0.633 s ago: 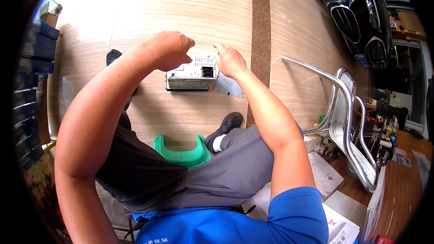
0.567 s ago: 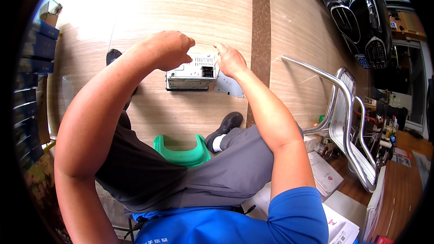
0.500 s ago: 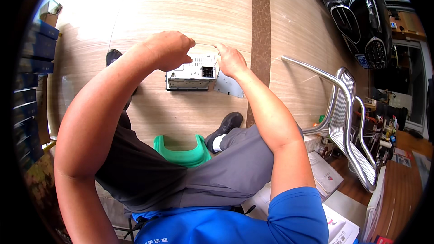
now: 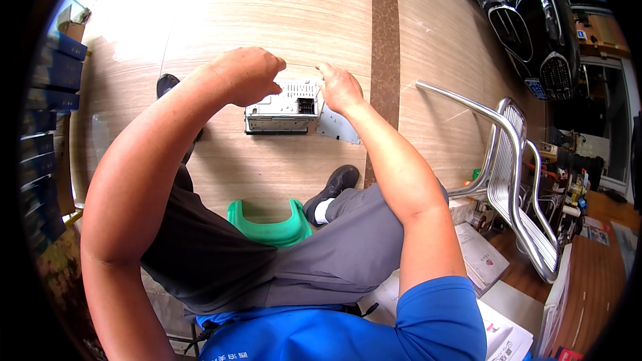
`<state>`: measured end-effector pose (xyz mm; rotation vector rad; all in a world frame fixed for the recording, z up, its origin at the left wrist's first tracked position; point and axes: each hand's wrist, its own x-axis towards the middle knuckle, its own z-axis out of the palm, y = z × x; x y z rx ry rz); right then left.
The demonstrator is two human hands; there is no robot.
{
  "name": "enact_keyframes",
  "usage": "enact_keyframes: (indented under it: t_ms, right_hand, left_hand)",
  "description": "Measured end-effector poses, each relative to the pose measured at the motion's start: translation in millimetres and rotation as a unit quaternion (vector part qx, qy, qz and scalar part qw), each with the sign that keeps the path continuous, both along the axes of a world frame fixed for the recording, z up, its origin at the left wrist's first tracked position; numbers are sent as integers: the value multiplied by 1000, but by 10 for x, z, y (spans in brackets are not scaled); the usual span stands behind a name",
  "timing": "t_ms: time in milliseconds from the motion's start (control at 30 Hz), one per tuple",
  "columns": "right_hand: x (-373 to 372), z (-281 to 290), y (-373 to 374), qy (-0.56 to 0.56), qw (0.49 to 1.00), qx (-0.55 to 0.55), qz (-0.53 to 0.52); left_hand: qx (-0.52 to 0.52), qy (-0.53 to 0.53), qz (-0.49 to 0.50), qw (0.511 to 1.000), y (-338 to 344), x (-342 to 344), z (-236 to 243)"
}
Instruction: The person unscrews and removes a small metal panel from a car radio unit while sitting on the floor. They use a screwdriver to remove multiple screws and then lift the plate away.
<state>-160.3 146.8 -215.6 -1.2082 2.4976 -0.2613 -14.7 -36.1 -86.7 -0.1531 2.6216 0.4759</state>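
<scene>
A silver metal car radio (image 4: pixel 284 110) lies on the floor between my feet, with a dark connector socket at its right end. My left hand (image 4: pixel 251 73) is over its far left corner, thumb and forefinger apart, with nothing visible between them. At the radio's far right side is my right hand (image 4: pixel 342 89), forefinger stretched out to the left and fingers somewhat apart. I see nothing held in it. Its other fingers are partly hidden. A flat silver metal plate (image 4: pixel 339 128) lies beside the radio, below my right hand.
A green plastic stool (image 4: pixel 271 232) is between my legs. To the right stands a tubular metal chair (image 4: pixel 505 154), with a black car front (image 4: pixel 528 33) beyond it. Blue boxes (image 4: pixel 59 70) are stacked at the left. Papers (image 4: pixel 483 261) lie behind my right elbow.
My left hand has shifted very slightly to the left. The radio, the plate and my right hand stay practically where they were.
</scene>
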Motion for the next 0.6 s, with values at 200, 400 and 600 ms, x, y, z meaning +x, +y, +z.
enact_keyframes:
  t_ms: [200,400,600]
  right_hand:
    - [4,28,0,-2,1000,-4,-7]
    - [4,25,0,0,1000,-6,-4]
    - [2,10,2,-2,1000,-7,-8]
  left_hand:
    - [-6,-14,6,1000,21,-19,23]
    - [-6,-12,7,1000,21,-9,12]
    - [-5,-18,10,1000,27,-13,23]
